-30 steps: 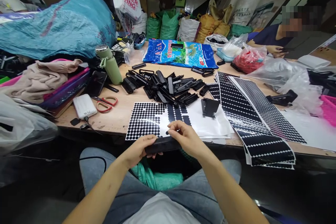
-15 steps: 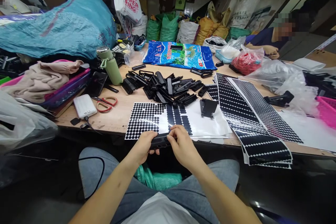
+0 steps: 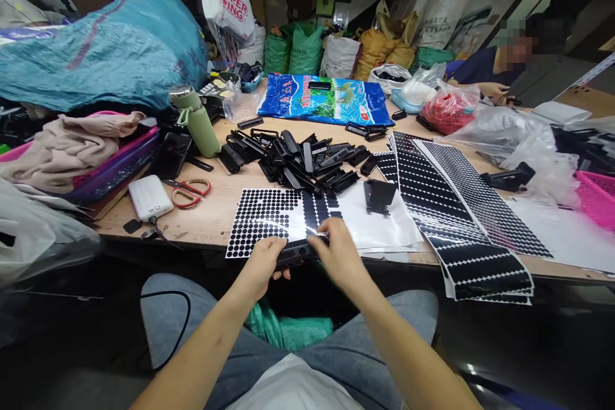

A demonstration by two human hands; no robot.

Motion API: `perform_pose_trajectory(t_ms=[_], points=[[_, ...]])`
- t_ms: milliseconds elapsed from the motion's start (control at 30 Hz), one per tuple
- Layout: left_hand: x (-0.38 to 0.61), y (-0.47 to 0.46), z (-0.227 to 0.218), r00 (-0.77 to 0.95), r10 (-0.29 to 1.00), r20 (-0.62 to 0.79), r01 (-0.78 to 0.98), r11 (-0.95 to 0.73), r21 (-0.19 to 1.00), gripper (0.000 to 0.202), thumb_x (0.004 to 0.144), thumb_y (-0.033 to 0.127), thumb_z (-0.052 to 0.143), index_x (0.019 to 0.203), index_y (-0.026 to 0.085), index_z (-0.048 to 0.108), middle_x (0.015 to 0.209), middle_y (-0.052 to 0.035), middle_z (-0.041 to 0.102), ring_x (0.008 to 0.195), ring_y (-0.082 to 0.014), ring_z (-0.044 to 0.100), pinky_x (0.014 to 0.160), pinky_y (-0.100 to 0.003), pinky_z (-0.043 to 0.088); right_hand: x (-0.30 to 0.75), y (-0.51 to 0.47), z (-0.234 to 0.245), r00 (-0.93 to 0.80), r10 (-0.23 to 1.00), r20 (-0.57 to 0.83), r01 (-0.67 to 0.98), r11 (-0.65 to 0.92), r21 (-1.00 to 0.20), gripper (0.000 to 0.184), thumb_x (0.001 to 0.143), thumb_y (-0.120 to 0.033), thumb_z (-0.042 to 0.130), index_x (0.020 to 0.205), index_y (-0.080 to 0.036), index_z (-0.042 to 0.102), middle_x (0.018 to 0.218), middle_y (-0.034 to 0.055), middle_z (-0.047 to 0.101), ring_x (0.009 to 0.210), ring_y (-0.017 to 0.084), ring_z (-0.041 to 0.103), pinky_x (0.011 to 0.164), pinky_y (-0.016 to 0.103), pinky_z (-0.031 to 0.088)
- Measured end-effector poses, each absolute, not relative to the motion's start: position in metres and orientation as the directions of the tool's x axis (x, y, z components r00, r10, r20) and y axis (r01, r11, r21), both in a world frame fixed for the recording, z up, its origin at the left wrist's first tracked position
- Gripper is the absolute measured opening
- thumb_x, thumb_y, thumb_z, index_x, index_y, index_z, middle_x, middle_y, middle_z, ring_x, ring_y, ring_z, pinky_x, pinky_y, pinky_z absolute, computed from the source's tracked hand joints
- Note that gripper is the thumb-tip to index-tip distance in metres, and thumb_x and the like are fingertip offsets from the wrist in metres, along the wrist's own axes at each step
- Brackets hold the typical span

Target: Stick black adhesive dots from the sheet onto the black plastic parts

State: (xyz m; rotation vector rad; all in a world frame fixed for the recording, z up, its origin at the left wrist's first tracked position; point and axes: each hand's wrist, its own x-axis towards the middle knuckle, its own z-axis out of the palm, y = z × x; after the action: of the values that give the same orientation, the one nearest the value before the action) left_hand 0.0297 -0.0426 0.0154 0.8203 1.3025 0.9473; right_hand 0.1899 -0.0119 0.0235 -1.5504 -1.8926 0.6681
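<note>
Over the table's front edge, my left hand (image 3: 263, 262) is closed around the left end of a long black plastic part (image 3: 298, 252), which has a ridged surface. At the part's right end is my right hand (image 3: 340, 255), slightly blurred, with its thumb and fingertips close to or touching the part; whether it grips anything I cannot make out. Just beyond them lies a white sheet of round black stickers (image 3: 262, 218). Beside those dots are strips of larger black stickers (image 3: 317, 210), partly covered by my right hand. A heap of similar black plastic parts (image 3: 298, 160) sits behind the sheet.
A black bracket (image 3: 379, 195) stands on white paper. Long black sticker sheets (image 3: 432, 205) hang over the front edge at right. Scissors (image 3: 189, 193), a white power bank (image 3: 150, 197) and a green bottle (image 3: 198, 122) are at left. Another person (image 3: 494, 77) sits at far right.
My right hand has shifted slightly up and right along the black part, its fingers changing position. The part's right end has tilted up a little in my left hand.
</note>
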Motion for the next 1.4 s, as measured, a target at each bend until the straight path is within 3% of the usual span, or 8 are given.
perform_pose_trajectory(t_ms=[100, 267, 533, 733, 867, 933, 1067, 1400], points=[[0.026, -0.038, 0.016, 0.021, 0.919, -0.393, -0.04, 0.394, 0.918, 0.027, 0.077, 0.04, 0.049, 0.088, 0.015, 0.052, 0.063, 0.0009, 0.056, 0.034, -0.0072, 0.051, 0.028, -0.014, 0.021, 0.207, 0.036, 0.001, 0.152, 0.988, -0.003, 0.834, -0.131, -0.536, 0.026, 0.084, -0.031, 0.042, 0.099, -0.012, 0.05, 0.104, 0.0159, 0.051, 0.097, 0.024, 0.05, 0.08, 0.033, 0.039], [0.021, -0.033, 0.019, 0.131, 0.929, -0.345, 0.068, 0.339, 0.938, 0.04, 0.069, 0.037, 0.063, 0.102, 0.017, 0.052, 0.06, 0.0034, 0.053, 0.041, -0.0063, 0.051, 0.033, -0.013, 0.028, 0.222, 0.081, -0.03, 0.186, 0.976, -0.114, 0.842, -0.218, -0.493, 0.019, 0.075, -0.022, 0.053, 0.085, -0.007, 0.057, 0.095, 0.022, 0.057, 0.086, 0.029, 0.056, 0.07, 0.033, 0.039], [0.022, -0.024, 0.007, 0.221, 0.953, -0.208, 0.106, 0.189, 0.976, 0.045, 0.064, 0.024, 0.068, 0.105, 0.017, 0.052, 0.064, 0.0027, 0.057, 0.052, -0.0106, 0.057, 0.043, -0.018, 0.041, 0.226, 0.08, -0.039, 0.21, 0.971, -0.116, 0.79, -0.239, -0.564, 0.013, 0.075, -0.022, 0.052, 0.082, -0.012, 0.056, 0.091, 0.0165, 0.06, 0.081, 0.023, 0.056, 0.064, 0.028, 0.036], [0.024, -0.021, 0.002, 0.163, 0.972, -0.17, 0.032, 0.167, 0.985, 0.047, 0.067, 0.022, 0.066, 0.11, 0.015, 0.049, 0.067, 0.0012, 0.062, 0.06, -0.013, 0.061, 0.055, -0.024, 0.048, 0.221, 0.066, -0.014, 0.177, 0.981, -0.075, 0.685, -0.178, -0.706, 0.014, 0.076, -0.025, 0.048, 0.068, -0.016, 0.053, 0.07, 0.006, 0.059, 0.067, 0.017, 0.053, 0.06, 0.026, 0.037], [0.028, -0.02, 0.003, 0.118, 0.982, -0.145, -0.016, 0.148, 0.989, 0.046, 0.064, 0.019, 0.068, 0.106, 0.015, 0.052, 0.071, 0.0007, 0.063, 0.06, -0.0127, 0.061, 0.056, -0.025, 0.049, 0.202, 0.02, 0.02, 0.005, 0.997, -0.072, 0.335, -0.069, -0.94, 0.022, 0.076, -0.038, 0.047, 0.074, -0.017, 0.054, 0.071, 0.0023, 0.057, 0.065, 0.014, 0.051, 0.061, 0.025, 0.039], [0.032, -0.019, 0.004, 0.103, 0.986, -0.128, -0.05, 0.134, 0.99, 0.046, 0.061, 0.018, 0.07, 0.104, 0.015, 0.053, 0.076, 0.0001, 0.063, 0.059, -0.0124, 0.061, 0.054, -0.024, 0.049, 0.19, -0.002, 0.035, -0.128, 0.991, -0.033, 0.222, -0.004, -0.975, 0.017, 0.073, -0.034, 0.052, 0.069, -0.017, 0.054, 0.086, 0.0037, 0.056, 0.072, 0.014, 0.052, 0.068, 0.026, 0.04], [0.037, -0.02, 0.009, 0.107, 0.989, -0.099, -0.069, 0.106, 0.992, 0.043, 0.061, 0.017, 0.069, 0.102, 0.015, 0.055, 0.075, 0.0003, 0.063, 0.06, -0.0122, 0.06, 0.053, -0.024, 0.05, 0.177, -0.022, 0.045, -0.15, 0.988, -0.026, 0.265, 0.014, -0.964, 0.015, 0.073, -0.028, 0.052, 0.063, -0.017, 0.053, 0.103, 0.0054, 0.05, 0.083, 0.014, 0.052, 0.076, 0.028, 0.04], [0.041, -0.028, 0.015, 0.117, 0.989, -0.091, -0.098, 0.103, 0.99, 0.044, 0.06, 0.005, 0.058, 0.102, 0.015, 0.055, 0.083, -0.0009, 0.062, 0.06, -0.0115, 0.061, 0.06, -0.026, 0.052, 0.177, -0.026, 0.042, -0.101, 0.995, 0.016, 0.295, 0.045, -0.954, 0.015, 0.076, -0.028, 0.049, 0.064, -0.018, 0.051, 0.101, 0.0068, 0.049, 0.09, 0.017, 0.053, 0.075, 0.03, 0.044]])
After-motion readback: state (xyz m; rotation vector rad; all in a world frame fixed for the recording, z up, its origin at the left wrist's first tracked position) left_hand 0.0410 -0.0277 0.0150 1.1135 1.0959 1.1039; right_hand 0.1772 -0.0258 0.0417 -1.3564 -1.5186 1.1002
